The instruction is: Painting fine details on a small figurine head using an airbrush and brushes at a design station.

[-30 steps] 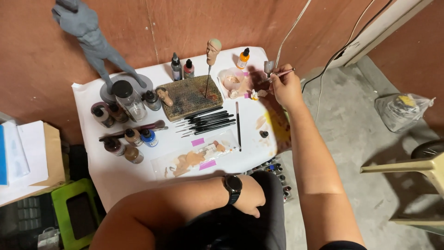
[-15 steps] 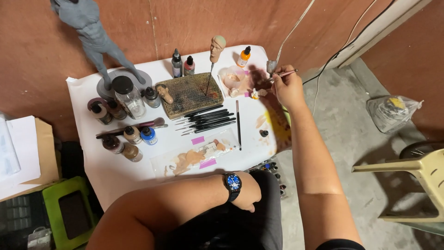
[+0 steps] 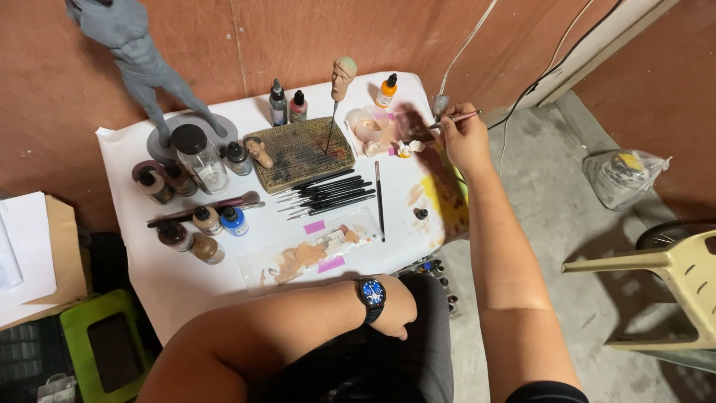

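Observation:
My right hand (image 3: pixel 464 138) reaches to the far right corner of the white table (image 3: pixel 142 269) and grips a slim airbrush (image 3: pixel 451 117), its tip pointing left over a crumpled pinkish tissue (image 3: pixel 373 128). A white hose (image 3: pixel 470 41) runs up from the airbrush. My left hand (image 3: pixel 399 307), with a blue-faced watch (image 3: pixel 371 292) on the wrist, rests curled on my dark lap and holds nothing. A painted model head on a stick (image 3: pixel 343 75) stands in a cork block (image 3: pixel 302 153). Black brushes (image 3: pixel 328 192) lie in front of the block.
A grey figure (image 3: pixel 142 60) stands at the back left beside a clear jar (image 3: pixel 200 158) and several paint bottles (image 3: pixel 186 216). A flesh-toned palette sheet (image 3: pixel 313 250) lies near me. A plastic chair (image 3: pixel 671 276) and a bag (image 3: pixel 623 175) stand at the right, a green box (image 3: pixel 104 347) at the left.
My right hand keeps the airbrush over the same table corner and my left hand stays on my lap. Only the view has shifted slightly.

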